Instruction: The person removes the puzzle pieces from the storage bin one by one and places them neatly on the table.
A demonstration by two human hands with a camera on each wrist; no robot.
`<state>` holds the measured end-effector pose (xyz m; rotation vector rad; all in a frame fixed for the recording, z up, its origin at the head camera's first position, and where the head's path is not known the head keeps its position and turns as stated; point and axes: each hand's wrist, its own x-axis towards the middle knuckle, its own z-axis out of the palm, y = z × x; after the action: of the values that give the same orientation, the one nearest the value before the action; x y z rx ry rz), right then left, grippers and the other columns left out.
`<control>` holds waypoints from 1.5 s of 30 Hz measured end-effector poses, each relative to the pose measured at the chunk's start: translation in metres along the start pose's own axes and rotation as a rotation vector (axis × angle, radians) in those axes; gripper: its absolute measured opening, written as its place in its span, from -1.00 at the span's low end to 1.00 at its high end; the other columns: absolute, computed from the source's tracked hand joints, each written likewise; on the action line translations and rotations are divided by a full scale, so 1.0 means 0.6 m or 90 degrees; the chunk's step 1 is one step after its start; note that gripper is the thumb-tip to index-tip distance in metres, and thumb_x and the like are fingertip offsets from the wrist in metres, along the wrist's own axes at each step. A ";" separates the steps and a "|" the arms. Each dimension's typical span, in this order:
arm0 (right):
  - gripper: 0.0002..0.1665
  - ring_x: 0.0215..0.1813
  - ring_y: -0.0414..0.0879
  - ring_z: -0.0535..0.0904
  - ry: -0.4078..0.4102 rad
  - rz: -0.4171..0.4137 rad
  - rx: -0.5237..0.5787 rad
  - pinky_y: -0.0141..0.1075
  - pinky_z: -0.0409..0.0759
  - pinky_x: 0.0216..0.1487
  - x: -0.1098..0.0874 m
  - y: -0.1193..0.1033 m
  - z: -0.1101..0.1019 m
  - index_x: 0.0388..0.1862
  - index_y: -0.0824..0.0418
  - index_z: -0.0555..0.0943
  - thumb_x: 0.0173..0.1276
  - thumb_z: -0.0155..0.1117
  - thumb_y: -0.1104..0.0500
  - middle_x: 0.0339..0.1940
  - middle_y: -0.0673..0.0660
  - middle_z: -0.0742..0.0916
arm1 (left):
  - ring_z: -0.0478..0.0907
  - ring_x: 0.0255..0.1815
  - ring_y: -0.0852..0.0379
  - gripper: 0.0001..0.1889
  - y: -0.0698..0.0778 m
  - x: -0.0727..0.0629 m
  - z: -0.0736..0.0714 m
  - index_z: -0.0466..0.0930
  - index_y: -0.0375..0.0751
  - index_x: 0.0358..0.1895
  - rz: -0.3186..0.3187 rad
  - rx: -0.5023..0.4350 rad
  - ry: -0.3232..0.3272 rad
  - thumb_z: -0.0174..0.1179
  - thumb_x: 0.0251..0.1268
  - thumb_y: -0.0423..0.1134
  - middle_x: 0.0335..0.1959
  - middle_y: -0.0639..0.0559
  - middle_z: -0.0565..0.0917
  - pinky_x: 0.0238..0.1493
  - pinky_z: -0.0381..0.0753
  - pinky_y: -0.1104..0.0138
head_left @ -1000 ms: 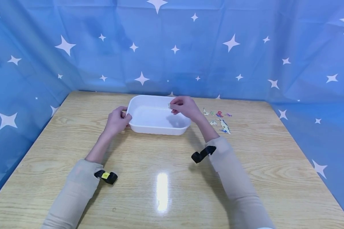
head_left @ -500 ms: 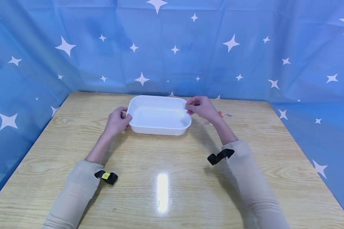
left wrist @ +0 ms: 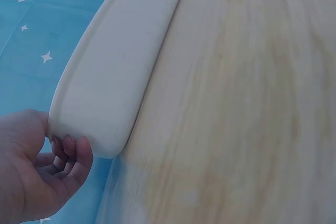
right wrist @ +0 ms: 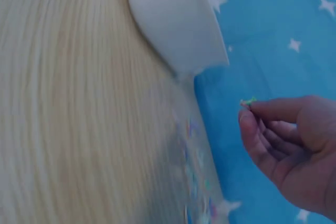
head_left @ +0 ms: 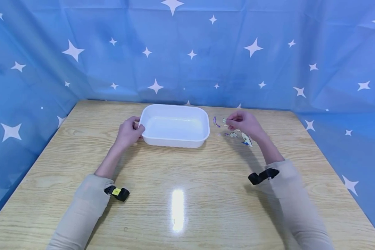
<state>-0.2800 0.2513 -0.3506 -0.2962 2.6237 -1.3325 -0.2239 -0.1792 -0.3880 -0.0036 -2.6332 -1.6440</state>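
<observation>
My left hand (head_left: 128,132) grips the left end of a white plastic basin (head_left: 175,142), thumb on the rim, fingers curled below it. In the left wrist view that hand (left wrist: 42,166) holds the corner of the basin (left wrist: 113,61). To the right of the basin, my right hand (head_left: 245,123) pinches a small flat pale-green cutout (head_left: 224,122) between thumb and fingertips. The right wrist view shows this cutout (right wrist: 248,102), with green and orange bits, in the pinch of the hand (right wrist: 294,148). What it depicts is too small to tell.
Several small flat colourful cutouts lie on the wooden table (head_left: 143,180) near the right hand. Among them are a purple strip (head_left: 216,122) and a larger pale piece (head_left: 246,139) with blue. A blue star-patterned curtain (head_left: 187,69) borders the table's back and sides.
My right hand has moved right, from above the basin to above the loose cutouts, with a small cutout in its pinch throughout. My left hand and the basin stay put.
</observation>
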 end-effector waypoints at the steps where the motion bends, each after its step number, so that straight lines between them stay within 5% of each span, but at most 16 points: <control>1: -0.60 -0.06 0.24 0.67 0.000 0.004 -0.005 0.01 0.72 0.05 -0.004 0.008 -0.007 0.06 0.39 0.58 0.49 0.27 0.07 -0.13 0.30 0.71 | 0.56 -0.42 -0.05 -0.58 0.000 0.000 0.000 0.42 -0.50 0.27 -0.001 0.001 -0.001 0.00 0.43 -0.35 -0.39 -0.12 0.41 -0.35 0.81 0.25; 15: -0.58 -0.20 0.00 0.63 0.008 0.059 -0.080 -0.27 0.70 -0.16 -0.041 0.098 -0.073 0.07 0.44 0.58 0.52 0.22 0.07 -0.15 0.30 0.71 | 0.56 -0.38 -0.13 -0.57 0.003 -0.003 0.000 0.41 -0.50 0.29 -0.003 -0.001 -0.003 -0.01 0.45 -0.35 -0.38 -0.12 0.39 -0.32 0.81 0.23; 25: -0.56 -0.27 -0.15 0.69 -0.008 0.099 -0.040 -0.34 0.76 -0.17 -0.044 0.146 -0.097 0.14 0.56 0.51 0.52 0.21 0.18 -0.17 0.28 0.73 | 0.53 -0.43 0.00 -0.57 0.000 -0.001 -0.001 0.41 -0.49 0.29 -0.001 0.003 0.000 -0.01 0.44 -0.34 -0.38 -0.12 0.40 -0.33 0.80 0.26; 45: -0.64 -0.32 -0.18 0.66 0.039 0.122 -0.132 -0.41 0.72 -0.28 -0.045 0.149 -0.098 0.07 0.51 0.59 0.50 0.21 0.21 -0.21 0.26 0.74 | 0.55 -0.42 -0.03 -0.57 -0.002 0.001 -0.001 0.41 -0.48 0.29 -0.002 0.007 -0.001 0.00 0.44 -0.34 -0.37 -0.13 0.41 -0.34 0.80 0.27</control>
<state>-0.2775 0.3554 -0.3868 -0.0310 2.7639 -1.0269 -0.2247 -0.1803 -0.3886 -0.0001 -2.6447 -1.6309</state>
